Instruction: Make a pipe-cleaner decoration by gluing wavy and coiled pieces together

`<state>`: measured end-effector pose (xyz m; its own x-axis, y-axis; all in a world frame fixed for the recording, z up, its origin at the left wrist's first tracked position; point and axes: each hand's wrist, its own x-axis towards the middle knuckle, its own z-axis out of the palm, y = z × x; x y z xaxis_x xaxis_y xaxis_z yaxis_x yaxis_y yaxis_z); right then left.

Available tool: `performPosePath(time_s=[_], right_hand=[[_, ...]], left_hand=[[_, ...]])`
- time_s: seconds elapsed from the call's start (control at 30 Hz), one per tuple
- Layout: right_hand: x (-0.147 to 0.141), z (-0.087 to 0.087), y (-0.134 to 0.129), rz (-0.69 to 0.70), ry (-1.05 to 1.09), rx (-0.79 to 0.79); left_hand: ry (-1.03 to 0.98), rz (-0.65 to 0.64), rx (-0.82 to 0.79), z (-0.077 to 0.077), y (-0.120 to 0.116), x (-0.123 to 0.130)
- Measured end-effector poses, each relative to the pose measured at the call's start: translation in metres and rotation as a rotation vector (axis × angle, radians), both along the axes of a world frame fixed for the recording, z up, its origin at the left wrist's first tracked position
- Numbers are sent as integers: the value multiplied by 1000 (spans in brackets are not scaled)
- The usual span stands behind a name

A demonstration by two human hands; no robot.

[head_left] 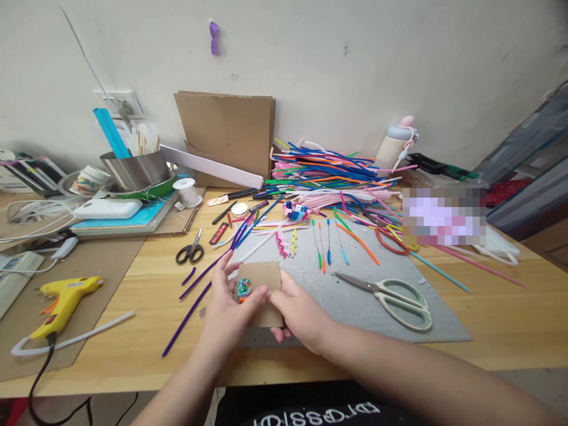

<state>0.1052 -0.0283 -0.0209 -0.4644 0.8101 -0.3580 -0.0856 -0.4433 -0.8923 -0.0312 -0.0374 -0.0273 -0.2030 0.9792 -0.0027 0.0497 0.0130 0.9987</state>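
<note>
Between my two hands is a small square of brown cardboard, held above the grey cutting mat. A multicoloured coil of pipe cleaner shows at its left side. My left hand grips the left edge, its thumb lying across the front near the coil. My right hand pinches the right edge, thumb in front and fingers behind. Purple pipe cleaners lie left of my hands. Pink curled pipe cleaners and several short two-ended coloured pieces rest beyond them on the mat.
Large scissors lie to the right, small black scissors to the left. A yellow glue gun with a black cord sits far left. Piled pipe cleaners, a cardboard sheet and a bottle stand along the wall.
</note>
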Motion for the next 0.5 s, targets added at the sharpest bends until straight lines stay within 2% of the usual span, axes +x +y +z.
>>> performPosePath(time_s=[0.2,0.37,0.5], right_hand=[[6,0,-9,8,-75,145],[11,-2,-14,10,-52,237],[13,-2,-14,14,-49,264]], left_hand=[[75,71,-58,-5,5,17],[-155,78,-129,-2,3,21],[-272,134,-214,-5,2,20]])
